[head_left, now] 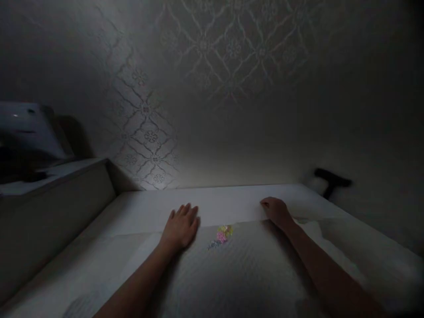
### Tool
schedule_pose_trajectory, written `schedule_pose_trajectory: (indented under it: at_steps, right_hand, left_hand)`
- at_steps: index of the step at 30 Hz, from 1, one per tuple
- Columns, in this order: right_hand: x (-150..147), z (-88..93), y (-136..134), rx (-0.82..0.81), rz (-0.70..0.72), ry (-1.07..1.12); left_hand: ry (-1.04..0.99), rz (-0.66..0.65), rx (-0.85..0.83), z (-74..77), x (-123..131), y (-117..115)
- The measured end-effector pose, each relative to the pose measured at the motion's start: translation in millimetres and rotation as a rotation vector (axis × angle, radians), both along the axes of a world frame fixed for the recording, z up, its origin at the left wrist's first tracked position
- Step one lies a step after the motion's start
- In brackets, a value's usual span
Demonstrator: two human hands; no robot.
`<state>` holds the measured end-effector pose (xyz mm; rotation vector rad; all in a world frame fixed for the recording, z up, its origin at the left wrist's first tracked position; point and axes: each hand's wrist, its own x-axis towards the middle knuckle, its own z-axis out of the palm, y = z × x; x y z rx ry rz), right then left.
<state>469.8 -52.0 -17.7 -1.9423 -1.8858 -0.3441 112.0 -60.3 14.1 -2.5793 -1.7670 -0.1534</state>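
Observation:
A pale textured cloth covers the surface before me, its far edge running roughly straight across. A small pink, yellow and blue-grey flower motif marks the cloth between my hands. My left hand lies palm down with fingers spread at the cloth's far edge, fingertips over the white surface beyond. Curled closed at the same edge, farther right, is my right hand. Whatever its fingers pinch, if anything, is hidden. Dim light and blur hide fine detail.
A raised ledge borders the left side, with a blurred white boxy object on it. A patterned wall rises behind the white surface. At the right edge stands a dark T-shaped handle.

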Motion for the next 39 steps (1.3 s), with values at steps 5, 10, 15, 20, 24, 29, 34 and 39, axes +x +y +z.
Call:
schedule_pose_trajectory:
  at_steps: [5,10,15,20,24,29,34,39]
  right_hand:
    - [0,-1.6,0,0.060,0.013,0.055]
    - [2,-1.6,-2,0.079,0.043,0.082]
    - [1,1.2,-6,0.076,0.022,0.084]
    - [-23,13.7,-16,0.171,0.203,0.099]
    - [-70,26.4,-37,0.130,0.611,0.165]
    - [-114,36.7,-67,-0.012,0.810,0.145]
    - [-120,37.2,-76,-0.047,0.766,0.056]
    - [-121,36.0,-76,-0.094,0.736,0.015]
  left_hand:
    - [-0.011,-0.014,0.017,-2.2,-2,2]
    - [-0.022,-0.012,0.026,-3.2,-2,2]
    - [-0.014,-0.019,0.036,-3.2,-2,2]
    - [-0.020,-0.003,0.028,-0.5,0,0]
    - [-0.019,-0.021,0.029,0.7,1,-1]
    - [-0.029,-0.013,0.041,-2.2,0,0]
    - [-0.035,-0.016,0.037,-0.7,1,-1]
    - [-0.048,-0.013,0.040,-0.9,2,-1]
